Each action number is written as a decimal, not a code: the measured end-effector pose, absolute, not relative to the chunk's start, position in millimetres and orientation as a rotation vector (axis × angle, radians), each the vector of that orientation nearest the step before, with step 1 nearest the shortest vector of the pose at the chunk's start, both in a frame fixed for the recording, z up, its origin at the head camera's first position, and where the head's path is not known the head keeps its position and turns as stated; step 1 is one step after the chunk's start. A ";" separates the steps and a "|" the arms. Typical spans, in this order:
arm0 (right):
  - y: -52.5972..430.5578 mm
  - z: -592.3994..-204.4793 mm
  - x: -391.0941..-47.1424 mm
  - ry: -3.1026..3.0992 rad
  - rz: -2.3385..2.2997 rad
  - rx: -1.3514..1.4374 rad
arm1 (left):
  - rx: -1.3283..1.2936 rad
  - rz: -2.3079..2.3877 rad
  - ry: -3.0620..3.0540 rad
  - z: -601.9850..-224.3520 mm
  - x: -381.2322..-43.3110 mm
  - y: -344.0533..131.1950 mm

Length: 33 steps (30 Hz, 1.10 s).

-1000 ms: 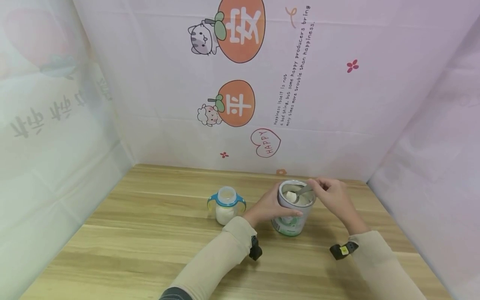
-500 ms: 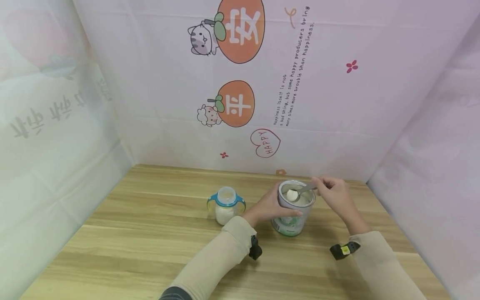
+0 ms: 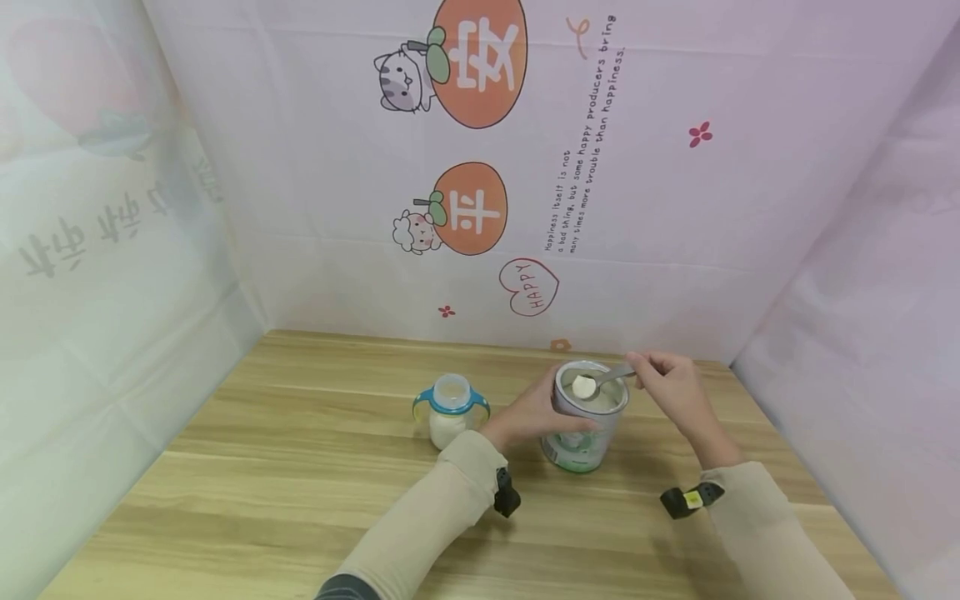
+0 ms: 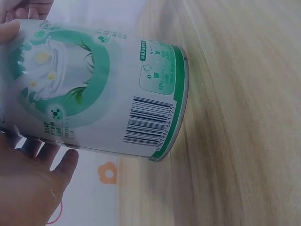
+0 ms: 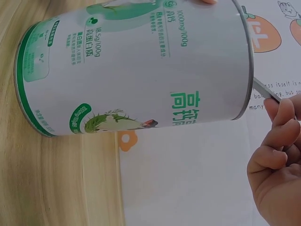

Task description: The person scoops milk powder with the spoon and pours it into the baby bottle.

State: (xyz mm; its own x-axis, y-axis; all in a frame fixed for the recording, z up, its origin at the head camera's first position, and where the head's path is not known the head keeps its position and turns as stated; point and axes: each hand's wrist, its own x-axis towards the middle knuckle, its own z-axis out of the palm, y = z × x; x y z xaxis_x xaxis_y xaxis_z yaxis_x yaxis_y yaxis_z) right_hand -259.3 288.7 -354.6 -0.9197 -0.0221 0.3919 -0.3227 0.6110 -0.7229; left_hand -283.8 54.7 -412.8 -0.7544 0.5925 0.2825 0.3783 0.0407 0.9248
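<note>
My left hand (image 3: 531,414) grips the side of a white and green milk powder tin (image 3: 576,452), lidless and slightly tilted on the table. The thumb lies across its near side. My right hand (image 3: 673,393) pinches the handle of a metal spoon (image 3: 617,372) just right of the rim. White powder (image 3: 584,387) is heaped on the spoon's bowl, within the tin's mouth. In the left wrist view, fingers lie along the tin (image 4: 113,89) near its barcode. In the right wrist view, the tin's wall hides the spoon's bowl; its handle (image 5: 266,90) sticks out past the rim.
A baby bottle (image 3: 448,429) with a blue collar and two side handles stands left of the tin, uncapped, with white content. The wooden table (image 3: 247,467) ends at a printed cloth backdrop (image 3: 337,250), with cloth walls on both sides.
The spoon has risen slightly and its handle has shifted a little right with my right hand, so the heaped powder shows more fully. My left hand keeps its hold on the tin.
</note>
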 end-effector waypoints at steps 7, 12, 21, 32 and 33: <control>289.0 -352.2 -259.3 -2.478 1.266 0.277 | 0.895 1.709 2.281 -408.5 -284.6 49.7; 289.4 -349.0 -258.5 -2.457 1.345 0.309 | 0.861 1.654 2.350 -405.1 -285.6 44.7; 287.4 -342.2 -257.2 -2.443 1.389 0.316 | 0.865 1.579 2.427 -388.0 -280.5 34.6; 278.8 -333.0 -255.1 -2.443 1.419 0.315 | 0.979 1.593 2.463 -380.0 -285.1 21.6; 277.6 -332.4 -255.3 -2.444 1.424 0.315 | 0.987 1.600 2.456 -379.0 -285.1 20.1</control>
